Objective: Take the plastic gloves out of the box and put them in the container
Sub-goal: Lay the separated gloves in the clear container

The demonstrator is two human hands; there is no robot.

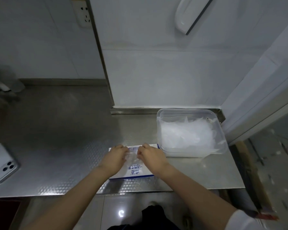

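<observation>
Pinches a crumpled wad of clear plastic gloves (131, 157) between both hands, right over the top face of the box (136, 171). Curls the left hand (114, 157) onto the wad's left side and the right hand (152, 156) onto its right, fingers bent in around the film, knuckles close together. Cannot tell whether the wad is clear of the box's opening or partly inside it.

Finds the white, blue-printed box lying flat near the front edge of the steel table (65, 130), toward the right end. Just beside the box's far right corner, shows the clear container (220, 130) sitting open in the table's back right corner — already holding a pale heap of gloves (186, 136) that fills much of it.

Well apart, by the table's left edge: a phone (2, 163) lying face down, lenses up. At the back left corner, only a blurred cluster, too soft to name. Above the back edge, on the tiled wall, a white socket (84, 14).
</observation>
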